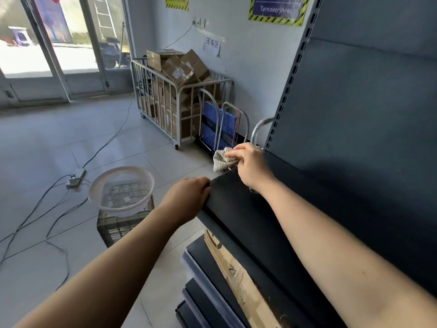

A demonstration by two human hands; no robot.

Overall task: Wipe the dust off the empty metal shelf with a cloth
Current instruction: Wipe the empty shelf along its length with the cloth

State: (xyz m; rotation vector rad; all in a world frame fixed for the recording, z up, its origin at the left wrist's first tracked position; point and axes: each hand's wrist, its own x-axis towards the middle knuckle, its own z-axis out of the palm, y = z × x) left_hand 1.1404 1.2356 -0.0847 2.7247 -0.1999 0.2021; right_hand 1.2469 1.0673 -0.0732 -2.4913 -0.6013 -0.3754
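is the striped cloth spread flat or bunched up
Bunched up: the grey striped cloth is crumpled in the right hand at the dark metal shelf end, only a wad showing.

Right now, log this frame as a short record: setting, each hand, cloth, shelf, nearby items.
setting: tiled room, glass doors at the far left
right hand: gripping the cloth at the shelf's far corner
left hand: holding the shelf's front edge
cloth: striped, bunched, partly hanging past the corner
shelf: dark metal, bare on top
basin: white, resting on a dark crate
cage cart: filled with cardboard boxes, by the wall
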